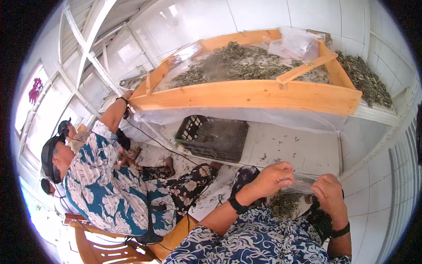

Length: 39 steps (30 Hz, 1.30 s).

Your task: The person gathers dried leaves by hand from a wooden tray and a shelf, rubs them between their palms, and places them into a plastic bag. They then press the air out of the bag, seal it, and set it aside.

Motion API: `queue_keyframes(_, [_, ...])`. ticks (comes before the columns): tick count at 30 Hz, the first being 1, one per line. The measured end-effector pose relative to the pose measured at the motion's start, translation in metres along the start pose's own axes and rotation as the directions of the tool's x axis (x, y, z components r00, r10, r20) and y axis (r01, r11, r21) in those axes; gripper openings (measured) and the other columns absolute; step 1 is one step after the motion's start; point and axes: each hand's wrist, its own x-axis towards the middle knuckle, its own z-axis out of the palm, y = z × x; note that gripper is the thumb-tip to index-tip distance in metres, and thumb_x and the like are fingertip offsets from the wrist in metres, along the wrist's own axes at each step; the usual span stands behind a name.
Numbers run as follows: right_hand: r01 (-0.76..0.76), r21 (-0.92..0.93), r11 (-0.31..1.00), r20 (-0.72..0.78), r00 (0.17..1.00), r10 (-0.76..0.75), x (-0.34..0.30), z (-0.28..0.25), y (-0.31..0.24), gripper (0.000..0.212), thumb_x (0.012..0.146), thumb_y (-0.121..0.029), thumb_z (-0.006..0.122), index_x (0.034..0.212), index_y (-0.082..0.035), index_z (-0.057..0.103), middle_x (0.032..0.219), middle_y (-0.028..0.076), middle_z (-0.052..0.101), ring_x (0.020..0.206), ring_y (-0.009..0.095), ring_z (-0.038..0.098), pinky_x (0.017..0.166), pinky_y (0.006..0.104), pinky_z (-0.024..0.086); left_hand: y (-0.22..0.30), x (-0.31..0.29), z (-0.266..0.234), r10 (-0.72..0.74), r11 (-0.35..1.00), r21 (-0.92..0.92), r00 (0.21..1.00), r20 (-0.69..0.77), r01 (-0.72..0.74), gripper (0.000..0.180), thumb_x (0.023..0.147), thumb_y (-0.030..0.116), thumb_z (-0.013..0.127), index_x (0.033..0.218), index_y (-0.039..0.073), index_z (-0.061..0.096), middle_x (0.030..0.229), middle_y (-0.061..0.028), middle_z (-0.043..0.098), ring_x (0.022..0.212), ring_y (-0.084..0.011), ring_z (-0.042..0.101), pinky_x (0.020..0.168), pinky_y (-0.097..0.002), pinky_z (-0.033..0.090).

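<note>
My left hand (273, 178) and my right hand (327, 192) are both closed on the rim of a clear plastic bag (300, 184), which stretches between them. The left hand's fingers curl at one side of the rim; those of the right pinch the other side. Dried leaves (283, 204) show below the bag, over my lap. Whether they lie inside the bag or under it, I cannot tell. The bag's lower part is hard to make out.
Ahead stands a wooden-framed tray (246, 97) heaped with dried leaves, more plastic bags (295, 44) on its far edge. Beneath it sits a black crate (213, 138). A co-worker (114, 185) is seated close on my left, beside a wooden chair (103, 246). Leaf bits litter the floor.
</note>
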Motion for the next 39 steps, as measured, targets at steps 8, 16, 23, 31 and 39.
queue_keyframes(8, [0.147, -0.05, 0.988, -0.207, 0.966, -0.154, 0.015, -0.008, -0.001, 0.012, 0.076, -0.021, 0.067, 0.076, -0.011, 0.062, 0.076, 0.005, 0.058, 0.073, 0.026, 0.058, 0.067, 0.0398, 0.047, 0.005, 0.018, -0.015, 0.042, 0.999, -0.012, 0.997, -0.064, -0.043, 0.011, 0.078, 0.007, 0.068, 0.087, 0.001, 0.065, 0.079, -0.0113, 0.062, 0.074, -0.0285, 0.059, 0.067, -0.0356, 0.048])
queue_keyframes(16, [0.241, -0.049, 0.969, -0.103, 0.964, -0.245, 0.002, -0.014, 0.013, 0.02, 0.082, -0.025, 0.061, 0.073, -0.007, 0.054, 0.071, 0.009, 0.052, 0.069, 0.031, 0.057, 0.065, 0.0426, 0.047, 0.032, 0.042, -0.014, 0.199, 0.823, 0.558, 0.974, -0.106, -0.107, 0.011, 0.071, 0.007, 0.065, 0.082, 0.011, 0.066, 0.073, -0.0088, 0.054, 0.069, -0.0287, 0.057, 0.058, -0.0379, 0.046])
queue_keyframes(23, [0.093, -0.034, 0.995, -0.11, 0.989, -0.096, -0.002, -0.019, 0.015, 0.014, 0.081, -0.02, 0.065, 0.079, -0.008, 0.057, 0.071, 0.009, 0.053, 0.068, 0.03, 0.055, 0.061, 0.0402, 0.045, 0.046, 0.051, -0.002, 0.101, 0.753, 0.655, 0.995, -0.016, -0.066, 0.014, 0.07, 0.008, 0.063, 0.083, 0.013, 0.066, 0.066, -0.0086, 0.051, 0.066, -0.0284, 0.057, 0.059, -0.0387, 0.045])
queue_keyframes(31, [0.024, -0.132, 0.991, -0.343, 0.937, -0.068, 0.002, -0.084, 0.054, 0.02, 0.087, -0.025, 0.057, 0.094, -0.007, 0.059, 0.093, 0.014, 0.06, 0.089, 0.032, 0.06, 0.075, 0.0404, 0.05, 0.034, 0.054, 0.004, -0.06, 0.992, 0.108, 0.993, -0.107, 0.071, 0.012, 0.08, 0.0, 0.059, 0.091, 0.0, 0.064, 0.081, -0.0149, 0.065, 0.068, -0.0225, 0.065, 0.062, -0.0288, 0.05])
queue_keyframes(39, [-0.295, -0.146, 0.944, -0.749, 0.656, 0.089, 0.057, -0.182, 0.156, 0.03, 0.078, -0.01, 0.059, 0.108, -0.005, 0.059, 0.11, 0.015, 0.058, 0.103, 0.035, 0.055, 0.091, 0.0415, 0.045, 0.026, 0.046, 0.007, -0.173, 0.983, 0.047, 0.984, -0.05, 0.176, 0.007, 0.085, 0.003, 0.057, 0.089, -0.002, 0.062, 0.073, -0.0092, 0.065, 0.066, -0.0159, 0.067, 0.06, -0.0278, 0.052])
